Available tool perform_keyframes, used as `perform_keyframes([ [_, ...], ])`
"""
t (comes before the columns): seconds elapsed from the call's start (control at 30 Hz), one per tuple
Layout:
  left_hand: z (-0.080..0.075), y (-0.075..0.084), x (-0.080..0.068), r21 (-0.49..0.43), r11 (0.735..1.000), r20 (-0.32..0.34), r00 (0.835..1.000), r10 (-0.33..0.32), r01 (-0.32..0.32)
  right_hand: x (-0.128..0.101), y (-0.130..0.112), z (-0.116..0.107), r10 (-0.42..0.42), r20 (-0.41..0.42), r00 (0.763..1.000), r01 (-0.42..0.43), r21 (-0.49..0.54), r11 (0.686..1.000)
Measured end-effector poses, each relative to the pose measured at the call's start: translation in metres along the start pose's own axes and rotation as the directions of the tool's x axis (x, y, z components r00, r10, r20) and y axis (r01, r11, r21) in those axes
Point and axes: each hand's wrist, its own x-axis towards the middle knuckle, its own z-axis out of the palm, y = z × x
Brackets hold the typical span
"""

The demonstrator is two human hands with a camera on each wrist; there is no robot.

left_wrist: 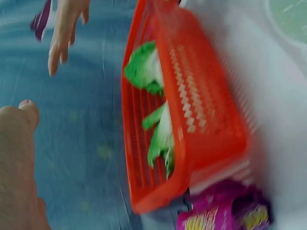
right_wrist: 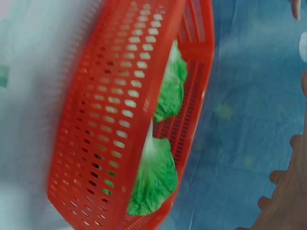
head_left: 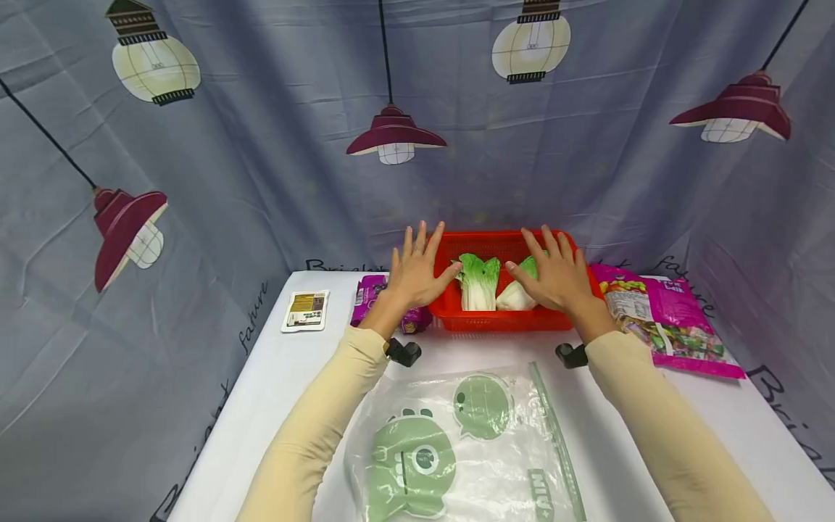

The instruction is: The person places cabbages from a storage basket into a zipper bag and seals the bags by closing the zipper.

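— Fingers status, both hands?
— Spread & straight on both, nothing pinched. Left hand hovers over the left end of the red basket, right hand over its right end; can't tell if palms touch the rim.
— Basket where?
— Back-centre of the white worktop, near the curtain. Two cabbages inside: one upright, other leaning beside it.
— Anything else?
— Purple snack pack just left of basket, pink candy bag to the right, clear zip bag w/ green cartoon up front, small sachet far left.
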Motion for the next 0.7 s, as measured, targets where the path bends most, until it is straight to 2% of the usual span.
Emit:
perform_keyframes([
  [0.17,0.013,0.018,-0.022,0.007,0.998,-0.024,0.998,0.065,-0.065,-0.022,-0.002,0.007,-0.036,-0.045,0.998,0.038,0.060,0.997],
  [0.4,0.035,0.057,-0.050,0.059,0.984,-0.052,0.983,0.174,-0.170,-0.055,0.002,0.010,-0.059,-0.082,0.995,0.066,0.080,0.995],
  [0.57,0.054,0.078,-0.060,0.086,0.977,-0.073,0.976,0.203,-0.197,-0.075,0.006,0.015,-0.065,-0.095,0.993,0.072,0.077,0.994],
  [0.7,0.069,0.092,-0.065,0.097,0.976,-0.085,0.975,0.204,-0.196,-0.091,0.009,0.020,-0.046,-0.102,0.994,0.055,0.087,0.995],
])
